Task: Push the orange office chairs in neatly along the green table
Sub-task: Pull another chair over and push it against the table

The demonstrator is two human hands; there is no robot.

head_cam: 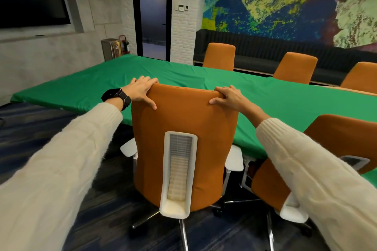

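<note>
An orange office chair (pixel 183 120) with a white spine panel and white armrests stands right in front of me, its seat tucked under the near edge of the green table (pixel 98 83). My left hand (pixel 140 90) grips the top left corner of its backrest. My right hand (pixel 228 97) grips the top right corner. A second orange chair (pixel 344 138) stands to the right, partly behind my right sleeve, turned at an angle to the table. Three more orange chairs (pixel 220 56) line the far side.
A dark bench sofa (pixel 265 51) runs under the colourful mural on the far wall. A glass door (pixel 153 12) is at the back, with a metal bin (pixel 111 49) to its left. Dark carpet floor (pixel 40 124) lies open to my left.
</note>
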